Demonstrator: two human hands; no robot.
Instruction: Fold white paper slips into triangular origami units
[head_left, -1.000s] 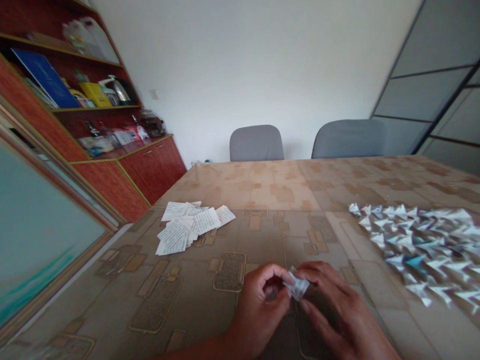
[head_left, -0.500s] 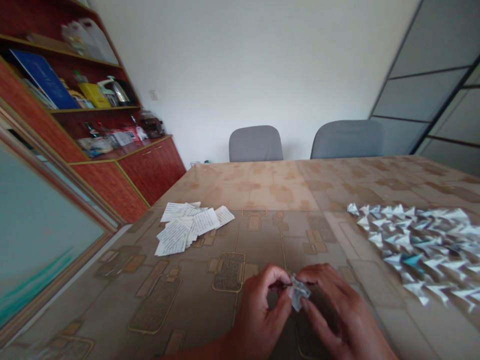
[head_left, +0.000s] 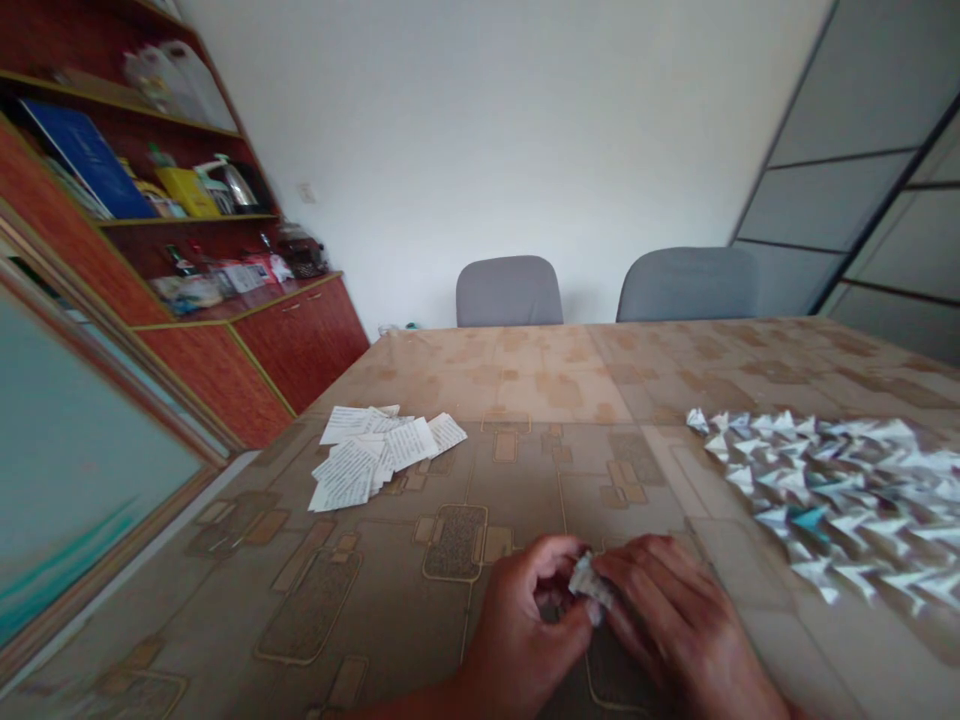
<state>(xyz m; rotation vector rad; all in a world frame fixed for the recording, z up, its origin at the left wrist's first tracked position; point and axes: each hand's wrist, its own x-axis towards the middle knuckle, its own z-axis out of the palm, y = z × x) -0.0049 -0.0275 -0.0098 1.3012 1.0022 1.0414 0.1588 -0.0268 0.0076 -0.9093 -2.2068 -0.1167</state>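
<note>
A small folded piece of printed paper (head_left: 586,578) is pinched between my two hands, low in the middle of the head view. My left hand (head_left: 529,615) grips its left side with thumb and fingers curled in a ring. From the right, the closed fingers of my right hand (head_left: 664,605) press on the paper and cover part of it. To the right lie rows of folded paper cranes (head_left: 825,500), mostly white with a teal one among them. A loose pile of flat printed paper squares (head_left: 386,455) lies to the left of my hands.
The patterned tablecloth (head_left: 525,480) covers the large table. Two grey chairs (head_left: 510,290) stand behind its far edge, against the white wall. A red-brown cabinet (head_left: 300,335) with shelves of bottles, a kettle and folders is at the far left.
The paper has turned between my fingers. My right hand has closed over it, with its fingers drawn together. The view has shifted slightly.
</note>
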